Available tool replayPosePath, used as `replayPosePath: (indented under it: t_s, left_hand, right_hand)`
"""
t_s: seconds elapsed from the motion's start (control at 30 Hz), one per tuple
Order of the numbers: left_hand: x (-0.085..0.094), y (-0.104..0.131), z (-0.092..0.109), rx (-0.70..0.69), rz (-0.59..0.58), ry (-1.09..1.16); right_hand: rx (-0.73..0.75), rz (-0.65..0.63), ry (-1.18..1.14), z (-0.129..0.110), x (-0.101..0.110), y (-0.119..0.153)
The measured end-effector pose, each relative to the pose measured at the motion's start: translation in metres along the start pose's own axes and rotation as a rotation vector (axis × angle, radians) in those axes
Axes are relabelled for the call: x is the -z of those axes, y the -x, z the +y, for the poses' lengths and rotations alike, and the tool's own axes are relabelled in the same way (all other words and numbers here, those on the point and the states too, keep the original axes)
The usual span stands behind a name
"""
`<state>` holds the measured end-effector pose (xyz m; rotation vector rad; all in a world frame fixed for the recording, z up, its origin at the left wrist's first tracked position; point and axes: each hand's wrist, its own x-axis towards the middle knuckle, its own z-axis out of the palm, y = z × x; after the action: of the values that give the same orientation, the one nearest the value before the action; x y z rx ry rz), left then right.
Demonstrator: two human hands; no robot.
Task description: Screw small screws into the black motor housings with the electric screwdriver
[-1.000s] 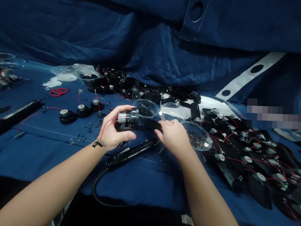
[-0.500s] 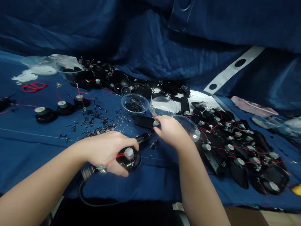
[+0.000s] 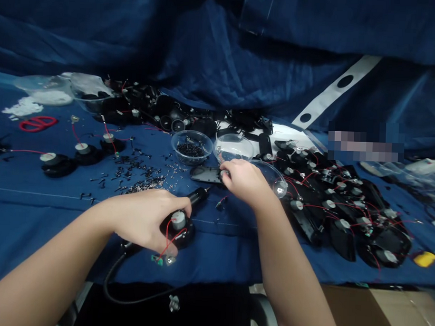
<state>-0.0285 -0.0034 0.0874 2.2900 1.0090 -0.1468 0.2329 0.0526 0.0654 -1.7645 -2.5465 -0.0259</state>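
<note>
My left hand (image 3: 144, 217) is closed round a round black housing (image 3: 186, 231) with a small silver motor (image 3: 179, 219) and red wires on top. A small green circuit board (image 3: 157, 260) hangs from the wires by my thumb. Partly hidden behind that hand lies a black electric screwdriver (image 3: 198, 195), its tip pointing away to the right and its cord (image 3: 108, 283) looping over the table's front edge. My right hand (image 3: 245, 180) is closed on the end of a long flat black casing (image 3: 205, 174), fingertips at a silver motor there.
Loose black screws (image 3: 131, 172) and small metal screws (image 3: 148, 183) are scattered left of centre. Behind stand a tub of black screws (image 3: 191, 150) and another clear tub (image 3: 234, 147). Wired casings (image 3: 340, 210) crowd the right. Several motor housings (image 3: 58, 164) and red scissors (image 3: 38, 123) are leftward.
The view has shifted slightly. My left hand has turned the round housing, and its wires and green board now hang toward me. My right hand stays at the long casing, which has tilted a little.
</note>
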Motion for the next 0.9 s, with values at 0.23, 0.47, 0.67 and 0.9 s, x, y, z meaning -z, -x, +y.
replayPosePath:
  t_s: [0.23, 0.47, 0.67, 0.9]
  left_hand:
    - [-0.002, 0.001, -0.001, 0.003, 0.008, 0.011]
    - [-0.007, 0.001, 0.000, -0.070, 0.094, -0.051]
    - [-0.023, -0.005, 0.005, -0.263, 0.075, -0.030]
    - [-0.034, -0.003, 0.014, -0.268, 0.067, -0.065]
  right_hand:
    - [0.035, -0.030, 0.016, 0.003, 0.001, -0.001]
    - [0.048, -0.017, 0.039, 0.003, 0.011, 0.011]
    - [0.101, -0.101, 0.062, 0.000, 0.006, 0.013]
    - [0.091, -0.047, 0.153, -0.023, -0.009, 0.018]
